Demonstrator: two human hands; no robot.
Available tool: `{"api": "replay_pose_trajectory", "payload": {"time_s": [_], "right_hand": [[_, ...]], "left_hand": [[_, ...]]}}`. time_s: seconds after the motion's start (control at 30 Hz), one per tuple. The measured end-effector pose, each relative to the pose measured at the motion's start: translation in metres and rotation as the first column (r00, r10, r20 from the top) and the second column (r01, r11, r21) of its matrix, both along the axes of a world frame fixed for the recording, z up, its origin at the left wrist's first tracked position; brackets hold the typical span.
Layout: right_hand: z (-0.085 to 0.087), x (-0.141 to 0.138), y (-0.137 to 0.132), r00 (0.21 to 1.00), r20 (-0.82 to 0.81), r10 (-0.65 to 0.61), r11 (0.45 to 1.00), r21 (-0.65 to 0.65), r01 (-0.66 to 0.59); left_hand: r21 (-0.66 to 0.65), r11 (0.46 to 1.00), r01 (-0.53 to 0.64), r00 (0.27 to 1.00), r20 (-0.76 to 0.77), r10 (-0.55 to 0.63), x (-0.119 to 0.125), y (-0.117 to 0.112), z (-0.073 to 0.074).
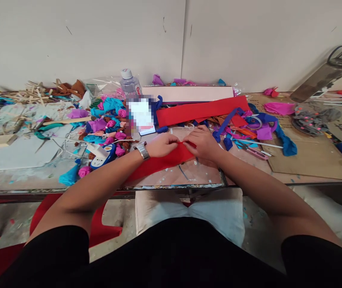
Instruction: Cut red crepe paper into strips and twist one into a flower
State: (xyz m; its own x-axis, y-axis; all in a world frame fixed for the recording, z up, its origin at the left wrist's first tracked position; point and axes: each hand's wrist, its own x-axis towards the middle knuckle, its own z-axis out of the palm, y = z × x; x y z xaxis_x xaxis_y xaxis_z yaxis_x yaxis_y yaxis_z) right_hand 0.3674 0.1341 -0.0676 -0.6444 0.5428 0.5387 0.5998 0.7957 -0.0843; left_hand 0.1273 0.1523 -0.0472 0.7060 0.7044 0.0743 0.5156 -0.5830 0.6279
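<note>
A strip of red felt [162,162] lies across the near middle of the worktable [18,154]. My left hand [162,145], with a metal watch at its wrist, pinches the strip's upper edge with closed fingers. My right hand [203,143] is closed on the same strip just to the right, fingertips meeting the left hand's. Both hands rest on the table. A wider red felt band [201,111] lies farther back, beyond my hands.
Small rolled felt roses in pink, purple and blue [111,130] are heaped at the left. A plastic bottle [130,86] and a long pale box [189,94] stand at the back. Blue and purple scraps [267,128], scissors [46,130] and cardboard [305,158] lie around.
</note>
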Motion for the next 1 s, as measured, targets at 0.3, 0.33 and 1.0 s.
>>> {"api": "replay_pose_trajectory", "payload": {"time_s": [0.3, 0.33, 1.0], "right_hand": [[0.0, -0.002, 0.0, 1.0, 0.012, 0.009, 1.0, 0.003, -0.009], [0.0, -0.002, 0.0, 1.0, 0.008, 0.012, 1.0, 0.008, -0.012], [0.006, 0.0, -0.003, 0.996, -0.055, 0.07, 0.995, 0.079, -0.066]], "left_hand": [[0.071, 0.997, -0.003, 1.0, 0.003, 0.002, 0.001, -0.004, 0.0], [0.065, 0.998, -0.002, 1.0, 0.002, 0.002, 0.001, -0.004, 0.0], [-0.243, 0.97, 0.029, 0.982, 0.188, 0.018, -0.003, 0.013, -0.012]]}}
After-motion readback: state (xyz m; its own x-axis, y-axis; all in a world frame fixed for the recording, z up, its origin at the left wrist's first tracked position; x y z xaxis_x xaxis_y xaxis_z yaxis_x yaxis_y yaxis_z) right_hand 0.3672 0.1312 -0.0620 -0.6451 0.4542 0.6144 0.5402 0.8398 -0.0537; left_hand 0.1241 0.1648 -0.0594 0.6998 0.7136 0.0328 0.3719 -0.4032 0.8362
